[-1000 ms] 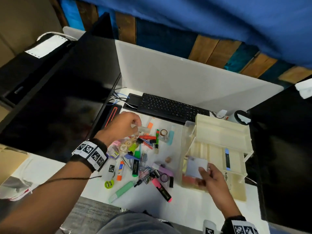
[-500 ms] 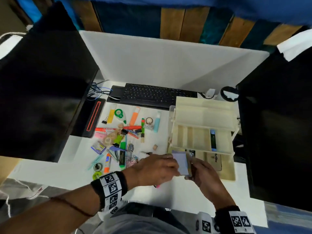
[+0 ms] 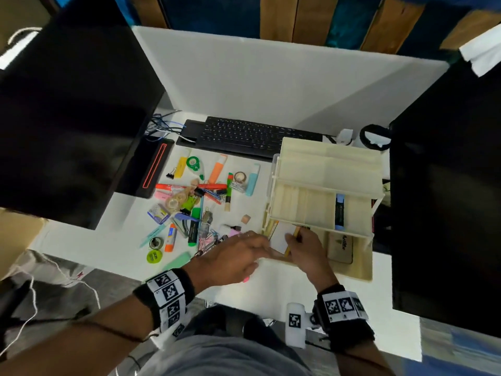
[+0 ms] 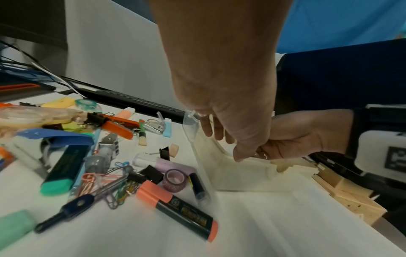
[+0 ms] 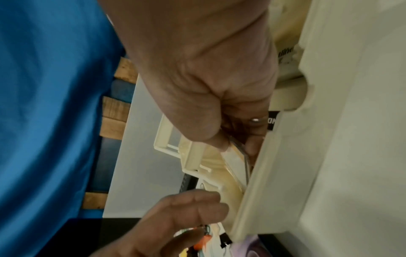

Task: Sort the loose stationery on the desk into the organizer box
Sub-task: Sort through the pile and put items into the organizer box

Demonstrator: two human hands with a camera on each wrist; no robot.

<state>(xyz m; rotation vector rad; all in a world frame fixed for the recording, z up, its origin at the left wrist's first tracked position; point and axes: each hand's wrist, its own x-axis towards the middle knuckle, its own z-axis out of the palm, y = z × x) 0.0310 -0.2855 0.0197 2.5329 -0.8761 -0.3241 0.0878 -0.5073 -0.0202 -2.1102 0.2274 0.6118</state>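
Observation:
The cream organizer box (image 3: 325, 164) stands open on the right of the desk, its tiers stepped back. My right hand (image 3: 294, 238) pinches a white sticky-note pad (image 3: 280, 236) with a yellow edge, held on end at the front-left corner of the box's bottom tray. In the right wrist view, thumb and fingers (image 5: 211, 137) squeeze that thin pad against the box wall (image 5: 285, 156). My left hand (image 3: 260, 253) reaches in beside it, fingers relaxed and holding nothing, its thumb on the box rim (image 4: 252, 160). Loose stationery (image 3: 195, 207) lies heaped to the left.
A black keyboard (image 3: 252, 134) lies behind the pile. Dark monitors stand at left (image 3: 67, 104) and right (image 3: 447, 185). A blue marker (image 3: 339, 213) sits in the box's middle tier. An orange highlighter (image 4: 175, 212) lies near the box's left wall.
My left hand left the pile and came to the pad. The right hand has lowered the pad from in front of the box into its bottom tray. The view has tilted down.

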